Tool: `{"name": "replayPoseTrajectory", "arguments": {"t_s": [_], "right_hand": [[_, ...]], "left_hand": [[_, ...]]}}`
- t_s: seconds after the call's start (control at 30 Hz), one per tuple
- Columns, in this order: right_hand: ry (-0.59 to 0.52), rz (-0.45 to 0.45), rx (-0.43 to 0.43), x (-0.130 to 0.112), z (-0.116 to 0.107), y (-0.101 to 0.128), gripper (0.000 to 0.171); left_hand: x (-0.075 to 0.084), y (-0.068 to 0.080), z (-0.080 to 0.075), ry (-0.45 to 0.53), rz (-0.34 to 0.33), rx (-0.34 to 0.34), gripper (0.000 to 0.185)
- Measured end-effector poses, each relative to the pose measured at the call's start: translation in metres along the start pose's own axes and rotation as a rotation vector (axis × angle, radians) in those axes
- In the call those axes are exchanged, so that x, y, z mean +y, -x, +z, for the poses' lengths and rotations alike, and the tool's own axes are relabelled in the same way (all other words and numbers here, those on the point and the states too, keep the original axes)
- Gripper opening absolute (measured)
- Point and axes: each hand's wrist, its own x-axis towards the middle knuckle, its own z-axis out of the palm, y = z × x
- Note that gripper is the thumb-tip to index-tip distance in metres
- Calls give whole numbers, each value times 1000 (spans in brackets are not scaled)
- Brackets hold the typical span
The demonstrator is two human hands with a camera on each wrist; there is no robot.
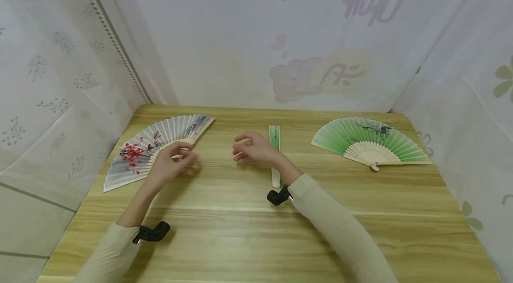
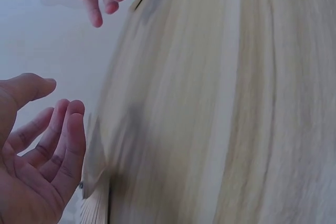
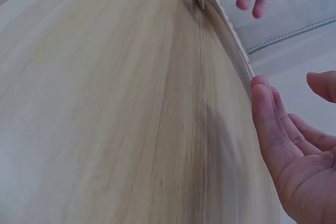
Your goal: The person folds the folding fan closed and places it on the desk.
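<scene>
My sleeve (image 1: pixel 344 229) is nearest; left hand (image 1: pixel 170 165) beside the spread fan (image 1: pixel 134 154), right hand (image 1: pixel 256 149) opposite: loosely curved, empty, perhaps to spare it.

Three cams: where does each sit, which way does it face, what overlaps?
Head: worn on the head, facing forward and down at the table, red-flowered fan, folded fan and open green fan; left hand, right hand and both forearms in sleeves show.
Left wrist: on that wrist, facing its hand, large at lower left; right hand at top.
Right wrist: on that wrist, facing its hand, large at lower right; left hand at top.
Shared: both wrist views show both hands and the table.
</scene>
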Motion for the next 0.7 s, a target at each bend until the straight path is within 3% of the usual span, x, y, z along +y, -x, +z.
{"name": "replayPoseTrajectory", "arguments": {"t_s": [0.33, 0.7], "right_hand": [[-86, 23, 11, 1, 11, -14, 49], [-123, 15, 40, 6, 23, -25, 52]], "left_hand": [[2, 11, -24, -46, 3, -17, 39], [-8, 32, -60, -157, 12, 6, 46]]}}
